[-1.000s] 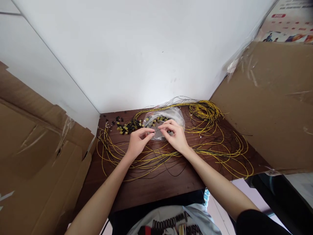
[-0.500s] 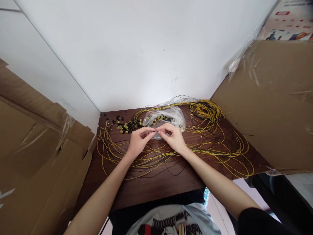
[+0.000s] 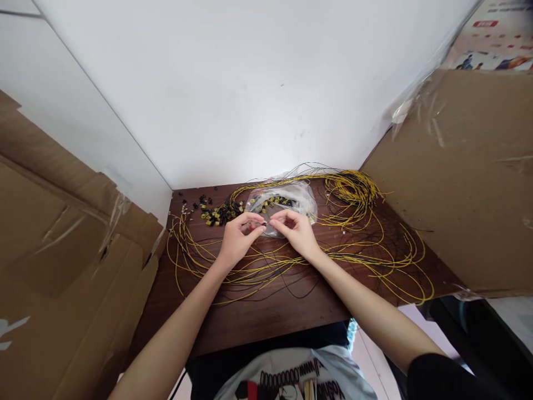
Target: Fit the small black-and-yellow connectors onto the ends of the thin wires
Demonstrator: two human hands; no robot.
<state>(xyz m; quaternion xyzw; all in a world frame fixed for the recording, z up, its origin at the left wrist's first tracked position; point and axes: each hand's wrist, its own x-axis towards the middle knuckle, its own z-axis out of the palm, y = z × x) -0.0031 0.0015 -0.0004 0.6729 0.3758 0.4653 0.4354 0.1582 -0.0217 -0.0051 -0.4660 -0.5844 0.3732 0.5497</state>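
Observation:
My left hand [image 3: 240, 235] pinches a small black piece [image 3: 264, 224] between thumb and forefinger; it is too small to name more exactly. Fingertips of my right hand [image 3: 295, 231] are pressed together just to its right, and what they hold, if anything, I cannot make out. Both hands are above a clear plastic bag [image 3: 308, 194] with small black and yellow parts in it. A heap of black and yellow connector-like parts [image 3: 222, 214] lies beyond my left hand. Yellow and black wires [image 3: 258, 275] run across the table under my wrists.
A coiled bundle of yellow and black wires [image 3: 353, 189] lies at the back right of the brown table [image 3: 266, 325]. Loose small black bits [image 3: 204, 200] are scattered at the back left. Cardboard sheets [image 3: 62, 239] stand on the left, with more cardboard [image 3: 470, 183] on the right.
The fingertips of my two hands have moved slightly apart, and the small black piece in my left fingers shows more plainly. The view has shifted a little.

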